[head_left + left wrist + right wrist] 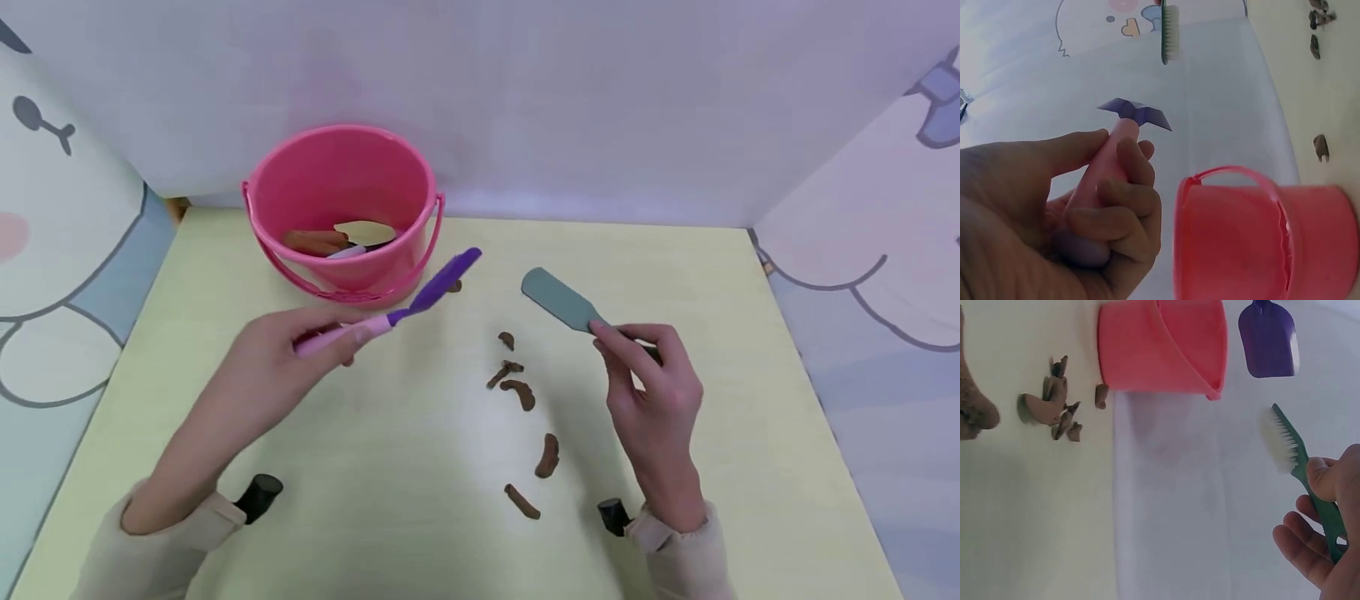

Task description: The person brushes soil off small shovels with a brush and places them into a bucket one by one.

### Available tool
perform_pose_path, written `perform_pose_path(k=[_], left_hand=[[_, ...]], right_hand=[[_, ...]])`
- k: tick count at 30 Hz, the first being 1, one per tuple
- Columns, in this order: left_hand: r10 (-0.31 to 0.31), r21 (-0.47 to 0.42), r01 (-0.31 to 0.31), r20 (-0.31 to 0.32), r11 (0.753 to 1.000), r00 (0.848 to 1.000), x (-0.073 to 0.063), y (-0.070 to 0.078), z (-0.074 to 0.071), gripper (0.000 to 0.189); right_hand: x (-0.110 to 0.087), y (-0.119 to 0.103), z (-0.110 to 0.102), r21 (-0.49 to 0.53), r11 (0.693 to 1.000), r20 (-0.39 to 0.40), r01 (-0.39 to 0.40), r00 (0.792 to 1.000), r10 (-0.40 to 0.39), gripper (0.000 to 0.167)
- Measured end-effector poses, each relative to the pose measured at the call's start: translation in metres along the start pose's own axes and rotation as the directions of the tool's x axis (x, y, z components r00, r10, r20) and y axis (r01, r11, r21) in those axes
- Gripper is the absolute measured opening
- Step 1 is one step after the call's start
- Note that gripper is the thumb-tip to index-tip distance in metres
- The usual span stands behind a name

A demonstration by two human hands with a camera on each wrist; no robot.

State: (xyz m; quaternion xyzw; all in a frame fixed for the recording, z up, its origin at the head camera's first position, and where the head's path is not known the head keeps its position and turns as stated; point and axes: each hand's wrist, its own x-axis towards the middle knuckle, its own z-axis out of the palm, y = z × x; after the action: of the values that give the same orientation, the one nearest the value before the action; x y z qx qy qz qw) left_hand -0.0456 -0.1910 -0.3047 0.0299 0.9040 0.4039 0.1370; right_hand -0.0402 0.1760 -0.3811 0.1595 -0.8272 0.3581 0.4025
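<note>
My left hand (281, 358) grips the pink handle of a small shovel with a purple blade (442, 285), held above the table just in front of the bucket. In the left wrist view, its fingers curl round that handle (1100, 165). My right hand (658, 392) pinches a green brush (558, 300) by its handle; the pale bristles (1284, 440) show in the right wrist view. Several brown curved pieces (521, 393) lie scattered between the hands, some nearer me (522, 502). One small piece (455, 286) sits close to the bucket, partly hidden by the shovel.
A pink bucket (390, 271) stands at the back left of the pale yellow table (360, 500). Inside it are brown pieces (315, 242) and a pale yellow item (367, 232). A white wall (562, 108) closes the back, with cartoon-printed panels (862, 217) at both sides.
</note>
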Motion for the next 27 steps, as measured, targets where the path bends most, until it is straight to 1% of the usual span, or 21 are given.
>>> perform_pose_path(k=[2,4,6,8,12,15,17,18,20,24,25,27], left_hand=[[0.009,0.045,-0.007,-0.038,0.999,0.999,0.001,0.000,-0.009,0.037],[0.007,0.089,-0.001,-0.074,0.996,0.997,0.002,0.001,-0.017,0.040],[-0.005,0.130,0.019,-0.108,0.991,0.994,0.004,0.003,-0.025,0.045],[-0.017,0.145,0.037,-0.136,0.989,0.991,0.005,0.006,-0.033,0.046],[-0.013,0.167,0.047,-0.203,0.985,0.979,0.009,0.009,-0.052,0.048],[0.018,0.235,0.047,-0.267,0.971,0.963,0.014,0.010,-0.066,0.049],[0.024,0.278,0.061,-0.292,0.959,0.956,0.020,0.009,-0.076,0.051],[0.024,0.296,0.069,-0.299,0.953,0.954,0.023,0.009,-0.080,0.052],[0.023,0.327,0.082,-0.304,0.942,0.952,0.030,0.008,-0.090,0.054],[0.020,0.370,0.092,-0.289,0.925,0.957,0.046,0.008,-0.104,0.062],[0.021,0.383,0.093,-0.283,0.919,0.959,0.051,0.008,-0.106,0.064],[0.014,0.410,0.098,-0.261,0.907,0.965,0.061,0.009,-0.109,0.068]], right_hand=[[0.012,0.001,0.004,0.016,1.000,0.028,0.027,0.999,-0.028,0.034],[0.024,0.002,0.008,0.035,0.998,0.057,0.050,0.997,-0.052,0.032],[0.036,0.001,0.013,0.049,0.997,0.084,0.064,0.994,-0.068,0.029],[0.047,0.000,0.017,0.060,0.996,0.117,0.071,0.990,-0.077,0.027],[0.068,-0.003,0.025,0.070,0.993,0.175,0.092,0.979,-0.103,0.024],[0.084,-0.003,0.031,0.067,0.988,0.207,0.137,0.967,-0.148,0.022],[0.094,-0.004,0.035,0.069,0.983,0.225,0.172,0.957,-0.183,0.022],[0.099,-0.004,0.037,0.070,0.980,0.237,0.186,0.951,-0.198,0.021],[0.109,-0.003,0.041,0.060,0.973,0.280,0.221,0.932,-0.229,0.019],[0.129,-0.004,0.048,0.036,0.962,0.386,0.270,0.885,-0.262,0.019],[0.134,-0.005,0.050,0.031,0.960,0.413,0.278,0.871,-0.265,0.020],[0.142,-0.008,0.054,0.030,0.960,0.453,0.280,0.852,-0.263,0.020]])
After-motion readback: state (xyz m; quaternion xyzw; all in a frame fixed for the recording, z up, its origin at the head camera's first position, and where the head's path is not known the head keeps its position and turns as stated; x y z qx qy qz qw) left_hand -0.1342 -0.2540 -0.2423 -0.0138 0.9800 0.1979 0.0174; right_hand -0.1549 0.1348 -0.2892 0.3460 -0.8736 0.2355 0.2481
